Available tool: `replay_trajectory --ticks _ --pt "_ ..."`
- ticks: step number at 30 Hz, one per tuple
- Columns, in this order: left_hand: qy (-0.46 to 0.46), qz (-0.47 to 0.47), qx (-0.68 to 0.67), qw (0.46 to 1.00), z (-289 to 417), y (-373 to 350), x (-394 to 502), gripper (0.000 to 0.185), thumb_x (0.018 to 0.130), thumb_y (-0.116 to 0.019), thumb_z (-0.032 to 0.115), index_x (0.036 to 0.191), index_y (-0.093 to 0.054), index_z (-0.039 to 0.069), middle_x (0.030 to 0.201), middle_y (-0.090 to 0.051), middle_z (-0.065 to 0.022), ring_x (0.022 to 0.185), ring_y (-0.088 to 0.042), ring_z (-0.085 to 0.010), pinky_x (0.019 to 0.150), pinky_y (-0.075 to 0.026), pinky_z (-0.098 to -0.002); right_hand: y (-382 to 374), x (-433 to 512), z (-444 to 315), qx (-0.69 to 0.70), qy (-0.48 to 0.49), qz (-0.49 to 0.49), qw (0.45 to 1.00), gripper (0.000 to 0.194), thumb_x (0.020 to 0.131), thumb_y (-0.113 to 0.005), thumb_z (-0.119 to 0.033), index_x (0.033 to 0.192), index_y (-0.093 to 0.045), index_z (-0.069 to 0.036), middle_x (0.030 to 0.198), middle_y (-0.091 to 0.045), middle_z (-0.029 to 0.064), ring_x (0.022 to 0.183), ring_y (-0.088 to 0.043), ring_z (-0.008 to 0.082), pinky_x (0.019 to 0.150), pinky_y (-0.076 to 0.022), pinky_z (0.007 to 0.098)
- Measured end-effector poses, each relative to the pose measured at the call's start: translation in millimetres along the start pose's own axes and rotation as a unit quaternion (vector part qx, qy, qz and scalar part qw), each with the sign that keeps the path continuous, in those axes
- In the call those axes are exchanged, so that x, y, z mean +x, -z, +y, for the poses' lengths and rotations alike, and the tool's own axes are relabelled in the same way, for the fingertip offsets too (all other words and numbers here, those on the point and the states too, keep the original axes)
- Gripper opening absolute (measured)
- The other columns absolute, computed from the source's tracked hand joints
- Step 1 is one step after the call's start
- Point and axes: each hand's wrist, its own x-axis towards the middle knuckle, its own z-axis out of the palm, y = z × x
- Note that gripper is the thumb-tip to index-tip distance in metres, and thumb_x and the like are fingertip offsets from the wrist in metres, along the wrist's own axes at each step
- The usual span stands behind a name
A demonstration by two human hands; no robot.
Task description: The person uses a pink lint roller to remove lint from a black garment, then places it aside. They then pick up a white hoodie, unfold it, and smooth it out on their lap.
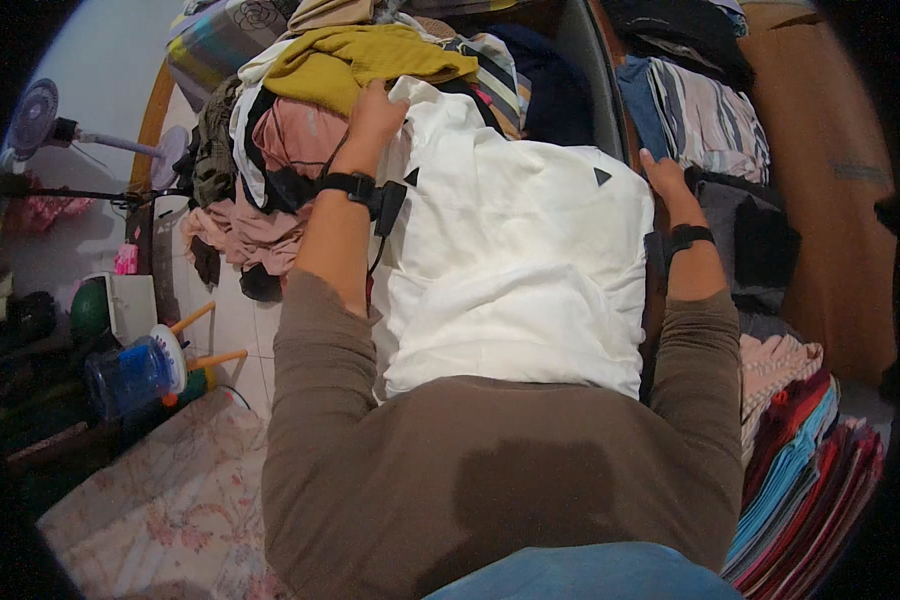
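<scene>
A white cloth garment (525, 217) with two small black triangles near its upper part lies spread in front of my torso. My left hand (379, 112) grips its upper left edge, beside a mustard-yellow garment (345, 64). At the garment's right side is my right hand (664, 176), thumb up, near a dark upright panel (596, 75); whether its fingers hold the cloth there is unclear. Pink garments (296, 139) lie heaped just left of my left hand. A striped folded garment (712, 116) sits beyond my right hand.
Folded clothes (787, 465) are stacked at the lower right, beside a brown panel (817, 187). On the left stand a fan (41, 116), a blue water bottle (131, 375) and a white box (131, 304). A floral mat (172, 510) covers floor at the lower left.
</scene>
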Motion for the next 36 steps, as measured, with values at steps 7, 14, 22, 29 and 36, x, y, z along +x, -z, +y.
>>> replay_trajectory --ticks 7,14,22,29,36 --pt "-0.005 -0.017 0.123 0.992 -8.9 -36.4 32.8 0.045 0.083 -0.067 0.034 0.117 -0.062 0.005 0.112 -0.061 -0.0204 0.105 -0.058 -0.0404 0.089 -0.048 -0.0486 16.0 -10.6 -15.2 0.227 -0.091 -0.298 0.923 0.080 0.090 -0.046 -0.067 0.132 -0.054 0.000 0.129 -0.057 0.0246 0.114 -0.057 0.0336 0.096 -0.0442 0.0479" --pt "0.098 -0.066 -0.306 0.945 -30.1 -3.1 38.1 0.035 0.087 -0.066 0.029 0.113 -0.063 0.005 0.106 -0.067 -0.0129 0.095 -0.064 -0.0270 0.081 -0.049 -0.0389 -43.5 7.7 -14.5 0.379 -0.054 -0.299 0.874 0.051 0.095 -0.061 -0.031 0.135 -0.052 -0.001 0.127 -0.060 0.0142 0.109 -0.059 0.0223 0.091 -0.0484 0.0341" --pt "0.009 -0.065 -0.579 0.813 -20.3 76.2 32.6 0.030 0.092 -0.066 0.018 0.117 -0.061 0.004 0.112 -0.066 -0.0067 0.102 -0.063 -0.0214 0.090 -0.049 -0.0350 -11.3 19.7 -13.4 0.586 0.012 -0.152 0.796 0.051 0.081 -0.059 0.005 0.131 -0.053 -0.001 0.119 -0.062 0.0138 0.104 -0.061 0.0256 0.093 -0.0512 0.0373" --pt "-0.182 -0.074 -0.619 0.760 -50.0 179.6 -12.9 0.033 0.097 -0.056 0.020 0.122 -0.059 -0.001 0.123 -0.060 -0.0166 0.113 -0.059 -0.0282 0.095 -0.048 -0.0434 107.7 -71.2 8.9 0.739 0.238 0.000 0.630 0.055 0.082 -0.061 0.000 0.135 -0.047 -0.001 0.131 -0.056 0.0150 0.121 -0.052 0.0303 0.107 -0.0406 0.0435" --pt "-0.155 -0.208 -0.673 0.693 -92.7 202.8 -223.7 0.017 0.092 -0.062 0.017 0.097 -0.059 0.000 0.105 -0.063 -0.0198 0.089 -0.063 -0.0276 0.080 -0.051 -0.0385 27.7 -259.7 97.3 0.864 0.205 0.014 0.459 0.055 0.087 -0.064 -0.018 0.136 -0.045 -0.001 0.126 -0.056 0.0176 0.119 -0.052 0.0317 0.103 -0.0419 0.0480"
